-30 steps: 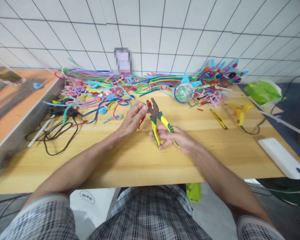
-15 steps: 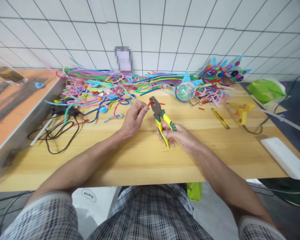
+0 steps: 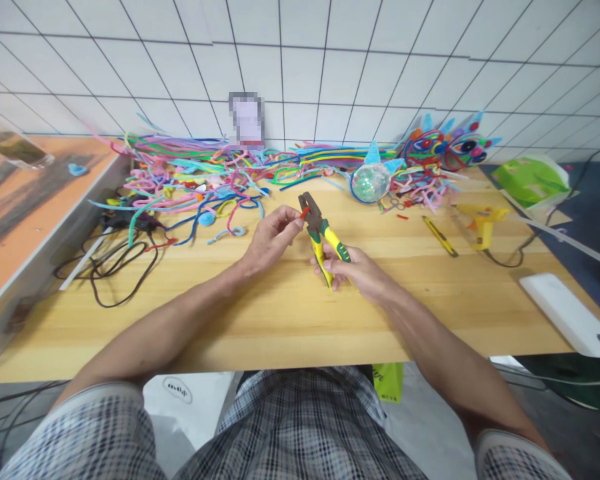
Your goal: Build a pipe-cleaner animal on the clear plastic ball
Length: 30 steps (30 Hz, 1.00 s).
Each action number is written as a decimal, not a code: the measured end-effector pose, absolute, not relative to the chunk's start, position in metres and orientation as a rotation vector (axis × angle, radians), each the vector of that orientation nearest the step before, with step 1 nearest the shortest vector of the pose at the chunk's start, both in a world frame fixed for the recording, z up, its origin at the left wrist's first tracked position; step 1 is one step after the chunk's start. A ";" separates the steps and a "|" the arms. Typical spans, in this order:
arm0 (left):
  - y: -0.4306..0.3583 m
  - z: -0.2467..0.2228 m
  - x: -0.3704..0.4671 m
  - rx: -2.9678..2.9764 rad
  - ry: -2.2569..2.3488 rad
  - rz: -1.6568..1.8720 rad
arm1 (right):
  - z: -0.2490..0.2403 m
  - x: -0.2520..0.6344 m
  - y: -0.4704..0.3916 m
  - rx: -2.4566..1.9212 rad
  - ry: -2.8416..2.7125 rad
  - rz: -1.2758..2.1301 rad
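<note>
Wooden table [image 3: 290, 333], yellow-green pliers [image 3: 315, 223], white bag [image 3: 207, 393], illegible logo [image 3: 177, 389]

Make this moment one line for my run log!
left hand: pinching red pipe cleaner; right hand: holding combination pliers; pipe cleaner: at pliers' jaws; glue gun: on table

Yellow-and-green-handled pliers [image 3: 313, 223] slant away leftward, apparently touching a short red strip [image 3: 305, 212].
</note>
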<state>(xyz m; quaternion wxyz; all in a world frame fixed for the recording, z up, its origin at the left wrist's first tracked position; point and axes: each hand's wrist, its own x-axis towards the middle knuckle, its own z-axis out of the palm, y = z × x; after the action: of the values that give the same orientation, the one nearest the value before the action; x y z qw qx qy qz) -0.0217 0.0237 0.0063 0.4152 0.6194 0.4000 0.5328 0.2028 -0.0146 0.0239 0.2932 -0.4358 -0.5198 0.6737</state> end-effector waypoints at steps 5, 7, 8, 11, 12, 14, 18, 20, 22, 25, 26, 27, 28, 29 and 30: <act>0.022 0.015 -0.020 1.440 0.996 1.298 | 0.022 0.202 -0.016 -1.220 -1.396 1.740; 0.023 0.017 -0.020 1.398 0.979 1.292 | 0.021 0.202 -0.016 -1.236 -1.414 1.724; 0.023 0.017 -0.020 1.372 0.969 1.290 | 0.020 0.202 -0.016 -1.244 -1.422 1.714; 0.025 0.017 -0.019 1.315 0.940 1.292 | 0.018 0.202 -0.016 -1.276 -1.441 1.687; 0.026 0.016 -0.018 1.312 0.943 1.293 | 0.018 0.202 -0.016 -1.288 -1.450 1.681; 0.026 0.015 -0.018 1.326 0.967 1.304 | 0.019 0.202 -0.016 -1.305 -1.473 1.668; 0.023 0.014 -0.017 1.351 1.010 1.322 | 0.021 0.202 -0.015 -1.307 -1.498 1.647; 0.022 0.015 -0.017 1.351 1.020 1.315 | 0.021 0.203 -0.016 -1.293 -1.505 1.640; 0.021 0.017 -0.017 1.351 1.032 1.317 | 0.020 0.203 -0.016 -1.281 -1.514 1.634; 0.022 0.021 -0.018 1.351 1.041 1.320 | 0.020 0.204 -0.016 -1.297 -1.520 1.629; 0.022 0.022 -0.018 1.346 1.039 1.312 | 0.020 0.204 -0.016 -1.304 -1.520 1.630; 0.023 0.023 -0.018 1.337 1.035 1.299 | 0.020 0.204 -0.016 -1.309 -1.518 1.633; 0.023 0.024 -0.019 1.327 1.031 1.282 | 0.021 0.205 -0.016 -1.311 -1.513 1.640; 0.023 0.024 -0.019 1.317 1.027 1.265 | 0.022 0.206 -0.016 -1.310 -1.505 1.653; 0.023 0.025 -0.019 1.311 1.024 1.250 | 0.023 0.206 -0.016 -1.304 -1.495 1.670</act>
<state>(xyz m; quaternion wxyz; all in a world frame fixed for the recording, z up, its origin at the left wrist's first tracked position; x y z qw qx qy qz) -0.0193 0.0234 0.0247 0.5058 0.5435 0.4246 0.5182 0.2062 -0.0165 0.0228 0.2708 -0.4842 -0.5549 0.6199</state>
